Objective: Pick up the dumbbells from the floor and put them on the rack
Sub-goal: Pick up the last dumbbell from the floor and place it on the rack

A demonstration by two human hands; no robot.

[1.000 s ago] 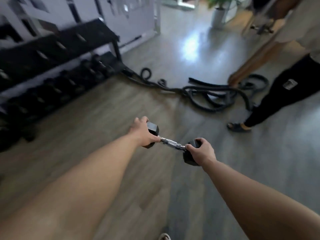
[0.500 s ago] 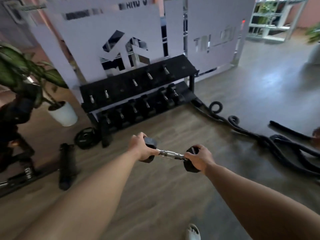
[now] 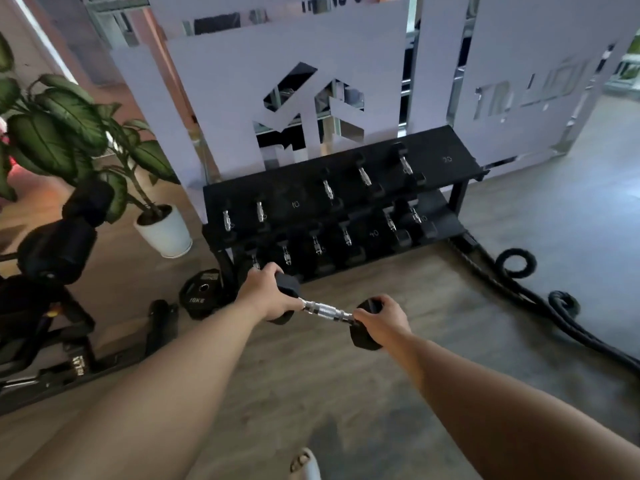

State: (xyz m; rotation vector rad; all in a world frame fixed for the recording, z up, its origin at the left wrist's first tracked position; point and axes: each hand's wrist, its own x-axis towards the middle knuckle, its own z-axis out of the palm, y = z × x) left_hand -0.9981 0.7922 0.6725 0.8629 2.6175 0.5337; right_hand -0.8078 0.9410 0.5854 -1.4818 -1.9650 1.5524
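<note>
I hold one black hex dumbbell with a chrome handle out in front of me, above the wooden floor. My left hand grips its left head and my right hand grips its right head. The handle between them is bare. Straight ahead stands the black two-tier dumbbell rack, with several dumbbells on both shelves. The top shelf has a bare spot near its right end and a gap by the "10" mark. The dumbbell is short of the rack's lower front edge.
A 10 kg weight plate lies on the floor left of the rack. A potted plant stands further left, beside a black exercise machine. Thick battle ropes trail across the floor on the right. White panels back the rack.
My view has swung left from the ropes and a standing person to face the rack, which is now closer. Both hands keep the same grip on the dumbbell.
</note>
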